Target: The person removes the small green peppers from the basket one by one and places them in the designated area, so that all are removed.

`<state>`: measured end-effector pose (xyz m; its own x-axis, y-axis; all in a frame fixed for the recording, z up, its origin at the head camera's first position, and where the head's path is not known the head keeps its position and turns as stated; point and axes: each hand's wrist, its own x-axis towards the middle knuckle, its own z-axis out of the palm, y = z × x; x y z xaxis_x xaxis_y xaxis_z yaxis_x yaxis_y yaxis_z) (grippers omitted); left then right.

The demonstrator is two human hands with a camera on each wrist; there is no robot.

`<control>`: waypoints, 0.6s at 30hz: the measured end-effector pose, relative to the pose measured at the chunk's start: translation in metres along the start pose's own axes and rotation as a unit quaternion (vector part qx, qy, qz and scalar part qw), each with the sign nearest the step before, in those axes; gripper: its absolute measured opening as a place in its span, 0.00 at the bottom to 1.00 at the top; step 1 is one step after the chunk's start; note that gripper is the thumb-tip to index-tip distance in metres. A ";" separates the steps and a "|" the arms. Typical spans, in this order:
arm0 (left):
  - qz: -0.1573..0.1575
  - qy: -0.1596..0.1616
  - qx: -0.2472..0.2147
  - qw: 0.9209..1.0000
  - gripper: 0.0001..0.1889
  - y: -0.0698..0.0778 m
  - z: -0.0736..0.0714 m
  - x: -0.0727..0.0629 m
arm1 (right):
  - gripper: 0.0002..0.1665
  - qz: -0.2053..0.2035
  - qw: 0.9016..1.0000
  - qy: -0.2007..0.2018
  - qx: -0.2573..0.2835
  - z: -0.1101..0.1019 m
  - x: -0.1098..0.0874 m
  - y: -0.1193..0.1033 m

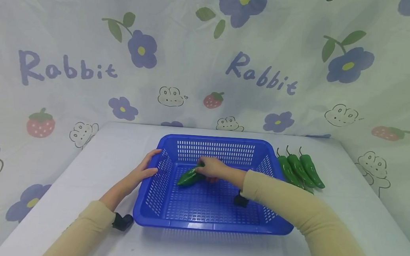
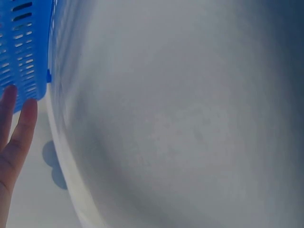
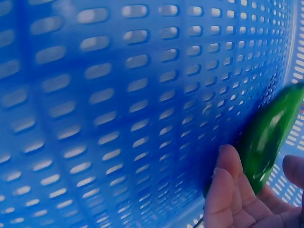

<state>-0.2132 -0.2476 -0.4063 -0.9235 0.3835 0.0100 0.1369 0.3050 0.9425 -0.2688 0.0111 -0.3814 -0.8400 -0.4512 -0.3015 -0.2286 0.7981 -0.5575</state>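
Observation:
A blue plastic basket [image 1: 212, 226] with slotted walls stands on the white table. Inside it, my right hand [image 1: 216, 169] holds a green chili pepper [image 1: 189, 177] by its stem end, low over the slotted floor. From the right wrist, the glossy pepper [image 3: 266, 140] shows between the thumb and the fingers [image 3: 228, 166], close to the blue mesh. At the basket's left side, my left hand [image 1: 141, 174] rests with extended fingers against the rim. The left wrist view catches two of its straight fingers [image 2: 23, 123] at the basket's slotted side [image 2: 23, 52].
Three green peppers [image 1: 300, 168] lie side by side on the table [image 1: 348, 217], just right of the basket. Black wrist devices [image 1: 122, 222] sit at both cuffs. A curtain [image 1: 195, 64] with flowers, rabbits and lettering hangs behind the table.

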 end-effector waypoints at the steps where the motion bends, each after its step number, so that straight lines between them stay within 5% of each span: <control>1: -0.001 0.000 0.000 1.000 0.34 0.000 0.000 0.000 | 0.22 -0.004 1.000 -0.004 -0.005 -0.001 -0.001 0.001; 8: -0.005 0.003 -0.001 1.000 0.34 0.002 0.000 0.000 | 0.26 -0.019 0.998 -0.027 -0.055 -0.005 -0.010 0.005; 18: -0.007 0.003 0.004 1.000 0.34 0.002 0.001 -0.001 | 0.27 -0.038 0.985 0.006 -0.167 -0.005 -0.021 0.003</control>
<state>-0.2114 -0.2469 -0.4043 -0.9277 0.3733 -0.0010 0.1268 0.3178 0.9396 -0.2543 0.0245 -0.3731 -0.8199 -0.5111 -0.2580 -0.4385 0.8503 -0.2910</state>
